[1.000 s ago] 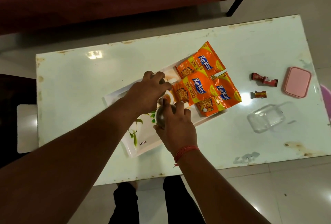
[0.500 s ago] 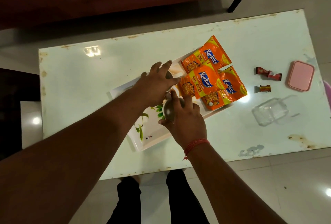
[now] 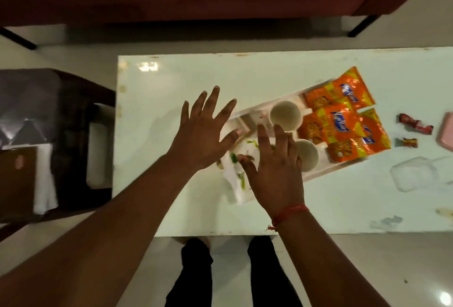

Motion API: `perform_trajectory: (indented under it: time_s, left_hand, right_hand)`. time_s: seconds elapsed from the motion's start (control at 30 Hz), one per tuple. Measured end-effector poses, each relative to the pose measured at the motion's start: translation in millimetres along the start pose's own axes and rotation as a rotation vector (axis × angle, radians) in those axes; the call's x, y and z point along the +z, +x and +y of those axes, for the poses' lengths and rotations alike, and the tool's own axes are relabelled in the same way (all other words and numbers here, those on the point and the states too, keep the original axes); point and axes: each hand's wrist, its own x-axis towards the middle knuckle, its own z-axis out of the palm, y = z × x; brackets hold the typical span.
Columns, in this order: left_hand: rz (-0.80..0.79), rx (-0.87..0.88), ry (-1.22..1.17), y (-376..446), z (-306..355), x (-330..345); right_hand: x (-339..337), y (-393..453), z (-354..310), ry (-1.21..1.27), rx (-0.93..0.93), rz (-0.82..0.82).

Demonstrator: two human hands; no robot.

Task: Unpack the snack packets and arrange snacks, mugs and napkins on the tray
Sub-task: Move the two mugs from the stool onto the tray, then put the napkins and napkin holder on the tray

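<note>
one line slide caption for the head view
Both open hands, left hand and right hand, hover over a white rectangular tray holding two cream mugs and orange snack packets.

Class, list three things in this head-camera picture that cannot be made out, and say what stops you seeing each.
1. Tray pattern, head view: covered by the left hand and right hand.
2. Pink box, head view: cut off by the right edge.
3. Lettering on the orange snack packets, head view: blurred by motion.

1 head view, looking steeply down, close over table (image 3: 171,81).
</note>
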Motion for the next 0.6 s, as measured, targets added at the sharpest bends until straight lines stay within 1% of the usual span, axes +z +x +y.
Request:
perform_trajectory:
  time_s: [0.13, 0.2, 0.3, 0.43, 0.5, 0.6]
  left_hand:
    - [0.049, -0.13, -0.037, -47, -80, -23]
    - [0.046, -0.201, -0.069, -68, -119, -32]
    - [0.061, -0.321, -0.045, -103, -185, -48]
    - [0.058, -0.427, -0.055, -147, -258, -67]
    - [0.1, -0.49, -0.083, -170, -286, -71]
    - [0.134, -0.627, -0.204, -198, -323, -71]
  right_hand:
    - [32, 6, -95, 0.089, -0.116, -0.077]
    - [47, 5, -140, 0.116, -0.183, -0.121]
    - [70, -3, -213, 0.123, -0.295, -0.207]
    - [91, -14, -290, 0.136, -0.402, -0.281]
    - [100, -19, -323, 0.158, -0.435, -0.307]
    - [114, -29, -365, 0.174, -0.482, -0.333]
